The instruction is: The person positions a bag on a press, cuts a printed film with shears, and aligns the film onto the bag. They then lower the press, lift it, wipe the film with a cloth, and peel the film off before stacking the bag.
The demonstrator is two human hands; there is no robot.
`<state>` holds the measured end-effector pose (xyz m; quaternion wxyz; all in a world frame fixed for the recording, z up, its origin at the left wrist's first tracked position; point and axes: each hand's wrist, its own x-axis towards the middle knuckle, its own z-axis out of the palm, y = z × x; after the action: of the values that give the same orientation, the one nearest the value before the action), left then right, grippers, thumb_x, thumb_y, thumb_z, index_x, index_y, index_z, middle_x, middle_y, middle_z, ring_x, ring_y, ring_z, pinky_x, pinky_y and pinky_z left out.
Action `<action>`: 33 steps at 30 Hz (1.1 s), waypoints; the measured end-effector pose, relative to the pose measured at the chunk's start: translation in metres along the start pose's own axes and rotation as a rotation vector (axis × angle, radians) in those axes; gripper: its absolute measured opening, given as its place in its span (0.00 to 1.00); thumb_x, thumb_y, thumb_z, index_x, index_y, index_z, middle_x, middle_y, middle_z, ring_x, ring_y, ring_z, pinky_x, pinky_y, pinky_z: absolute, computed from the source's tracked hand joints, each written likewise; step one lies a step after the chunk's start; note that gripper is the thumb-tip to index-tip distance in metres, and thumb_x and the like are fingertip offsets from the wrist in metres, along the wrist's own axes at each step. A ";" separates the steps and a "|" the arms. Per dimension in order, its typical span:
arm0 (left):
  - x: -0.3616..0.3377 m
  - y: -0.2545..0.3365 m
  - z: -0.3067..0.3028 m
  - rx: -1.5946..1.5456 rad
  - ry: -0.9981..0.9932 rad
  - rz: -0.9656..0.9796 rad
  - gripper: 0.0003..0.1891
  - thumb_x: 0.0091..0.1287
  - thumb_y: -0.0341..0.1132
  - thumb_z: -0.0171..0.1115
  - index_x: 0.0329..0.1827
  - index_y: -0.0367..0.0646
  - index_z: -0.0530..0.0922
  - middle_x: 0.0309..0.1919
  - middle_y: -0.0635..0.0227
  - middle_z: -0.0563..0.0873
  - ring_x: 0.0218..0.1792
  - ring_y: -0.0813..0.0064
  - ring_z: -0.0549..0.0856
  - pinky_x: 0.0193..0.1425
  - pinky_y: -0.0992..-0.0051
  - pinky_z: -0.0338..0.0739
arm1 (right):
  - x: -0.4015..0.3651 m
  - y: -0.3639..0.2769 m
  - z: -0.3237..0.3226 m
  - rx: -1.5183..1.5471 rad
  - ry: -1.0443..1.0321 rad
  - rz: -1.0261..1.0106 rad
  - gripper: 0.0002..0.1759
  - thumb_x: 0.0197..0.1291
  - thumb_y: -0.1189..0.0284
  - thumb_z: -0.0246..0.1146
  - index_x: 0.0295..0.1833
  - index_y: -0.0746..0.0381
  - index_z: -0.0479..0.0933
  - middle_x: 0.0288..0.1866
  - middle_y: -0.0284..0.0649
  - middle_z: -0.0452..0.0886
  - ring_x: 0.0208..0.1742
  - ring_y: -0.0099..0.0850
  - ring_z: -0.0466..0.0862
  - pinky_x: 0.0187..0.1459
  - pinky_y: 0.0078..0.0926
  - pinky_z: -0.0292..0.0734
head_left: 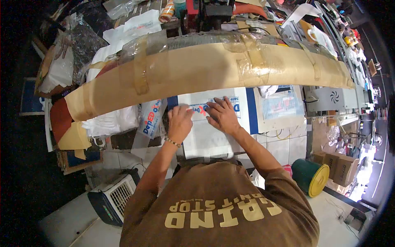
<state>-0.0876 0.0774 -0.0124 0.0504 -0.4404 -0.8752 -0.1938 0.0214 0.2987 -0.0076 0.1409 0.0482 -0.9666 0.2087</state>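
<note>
A white bag or sheet of fabric (210, 142) lies in front of me between dark blue side borders (252, 111), with blue and red "DepED" style lettering near its far end. On its left part rests my left hand (180, 121), fingers bent and fingertips down at the lettering, a beaded bracelet (173, 142) on the wrist. My right hand (224, 117) lies palm down on the right part of the white piece, its fingers spread over the print. Left of my left hand hangs a printed clear strip (151, 119) with the same lettering.
A long curved cardboard-covered bar (193, 68), bound with clear tape, spans the work just beyond my hands. White cloth pieces (115, 121) are piled at left, and a printed sheet (282, 105) lies at right. A green bin with yellow lid (319, 180) stands on the floor at right.
</note>
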 end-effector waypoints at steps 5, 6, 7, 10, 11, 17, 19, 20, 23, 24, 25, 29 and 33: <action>-0.007 0.018 0.005 0.004 0.047 -0.012 0.18 0.59 0.30 0.69 0.54 0.47 0.86 0.58 0.70 0.81 0.61 0.61 0.77 0.60 0.54 0.70 | -0.001 -0.005 0.002 -0.064 0.003 0.003 0.19 0.64 0.60 0.68 0.60 0.48 0.86 0.68 0.35 0.79 0.75 0.45 0.71 0.79 0.68 0.56; -0.007 0.025 0.001 0.034 0.016 -0.055 0.19 0.61 0.32 0.69 0.57 0.48 0.85 0.59 0.68 0.81 0.61 0.60 0.77 0.60 0.54 0.69 | -0.001 -0.006 0.002 -0.066 0.004 0.003 0.19 0.64 0.60 0.68 0.60 0.48 0.86 0.68 0.35 0.79 0.75 0.45 0.71 0.79 0.68 0.56; -0.008 0.032 -0.003 0.064 -0.015 -0.097 0.21 0.63 0.33 0.68 0.60 0.49 0.84 0.60 0.66 0.80 0.61 0.59 0.77 0.59 0.53 0.68 | 0.000 -0.007 0.002 -0.078 -0.004 0.010 0.19 0.64 0.60 0.68 0.60 0.48 0.86 0.68 0.35 0.80 0.75 0.45 0.71 0.78 0.69 0.55; -0.009 0.052 -0.013 0.090 -0.053 -0.121 0.24 0.66 0.38 0.67 0.66 0.50 0.81 0.63 0.61 0.78 0.62 0.55 0.75 0.58 0.51 0.67 | 0.001 -0.009 0.001 -0.090 -0.021 0.024 0.19 0.63 0.60 0.69 0.60 0.48 0.86 0.67 0.35 0.80 0.75 0.45 0.71 0.78 0.72 0.54; -0.010 0.053 -0.012 0.089 -0.053 -0.119 0.24 0.66 0.38 0.67 0.66 0.50 0.81 0.63 0.61 0.78 0.62 0.55 0.75 0.58 0.51 0.67 | 0.001 -0.008 0.001 -0.090 -0.032 0.030 0.19 0.63 0.61 0.69 0.60 0.48 0.86 0.67 0.35 0.80 0.75 0.45 0.71 0.78 0.72 0.54; -0.012 0.054 -0.008 0.090 -0.070 -0.124 0.25 0.69 0.44 0.66 0.69 0.50 0.80 0.66 0.56 0.75 0.65 0.53 0.72 0.60 0.50 0.66 | 0.001 -0.008 0.005 -0.083 -0.003 0.027 0.19 0.62 0.61 0.69 0.59 0.49 0.86 0.66 0.35 0.80 0.76 0.45 0.70 0.78 0.72 0.54; -0.011 0.055 -0.008 0.059 -0.079 -0.125 0.26 0.69 0.43 0.66 0.69 0.46 0.80 0.69 0.55 0.74 0.68 0.52 0.71 0.63 0.49 0.66 | 0.000 -0.009 0.004 -0.079 -0.004 0.029 0.20 0.62 0.61 0.69 0.59 0.49 0.86 0.66 0.35 0.80 0.76 0.45 0.70 0.78 0.72 0.53; -0.012 0.055 -0.005 0.060 -0.077 -0.125 0.26 0.69 0.43 0.66 0.69 0.46 0.80 0.69 0.55 0.74 0.68 0.52 0.71 0.63 0.49 0.66 | 0.000 -0.009 0.003 -0.074 -0.006 0.031 0.20 0.62 0.61 0.69 0.59 0.49 0.86 0.66 0.35 0.80 0.76 0.45 0.70 0.78 0.72 0.53; -0.013 0.055 0.001 0.038 -0.054 -0.105 0.27 0.70 0.42 0.65 0.70 0.42 0.78 0.71 0.54 0.74 0.70 0.51 0.71 0.66 0.49 0.65 | 0.001 -0.009 0.003 -0.071 -0.004 0.026 0.20 0.62 0.61 0.69 0.60 0.49 0.86 0.66 0.35 0.80 0.76 0.46 0.70 0.79 0.72 0.52; -0.013 0.054 0.003 0.021 -0.057 -0.086 0.27 0.70 0.41 0.65 0.70 0.41 0.78 0.72 0.54 0.74 0.71 0.51 0.71 0.67 0.50 0.65 | 0.000 -0.009 0.003 -0.073 -0.003 0.026 0.20 0.62 0.61 0.69 0.60 0.49 0.86 0.66 0.35 0.80 0.76 0.46 0.70 0.79 0.72 0.52; -0.013 0.053 0.005 0.005 -0.060 -0.067 0.27 0.70 0.40 0.65 0.70 0.40 0.78 0.72 0.54 0.74 0.71 0.50 0.72 0.68 0.50 0.66 | 0.000 -0.009 0.004 -0.076 -0.003 0.025 0.20 0.62 0.61 0.69 0.60 0.50 0.85 0.67 0.36 0.80 0.76 0.46 0.70 0.79 0.72 0.52; -0.010 0.053 0.006 -0.018 -0.064 -0.069 0.26 0.70 0.39 0.65 0.69 0.40 0.78 0.71 0.55 0.76 0.70 0.52 0.73 0.68 0.52 0.66 | 0.000 -0.010 0.003 -0.093 -0.025 0.027 0.20 0.63 0.62 0.69 0.60 0.50 0.85 0.68 0.36 0.79 0.76 0.45 0.70 0.79 0.71 0.53; -0.008 0.056 0.006 -0.012 -0.019 -0.070 0.24 0.68 0.38 0.66 0.67 0.42 0.78 0.69 0.59 0.77 0.69 0.55 0.75 0.65 0.52 0.66 | -0.002 -0.008 0.004 -0.089 -0.033 0.030 0.20 0.63 0.62 0.69 0.61 0.50 0.85 0.69 0.35 0.79 0.76 0.45 0.70 0.79 0.69 0.54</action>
<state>-0.0376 0.1037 -0.0031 0.0327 -0.4114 -0.8894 -0.1965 0.0232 0.2897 -0.0082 0.1236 0.0312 -0.9777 0.1669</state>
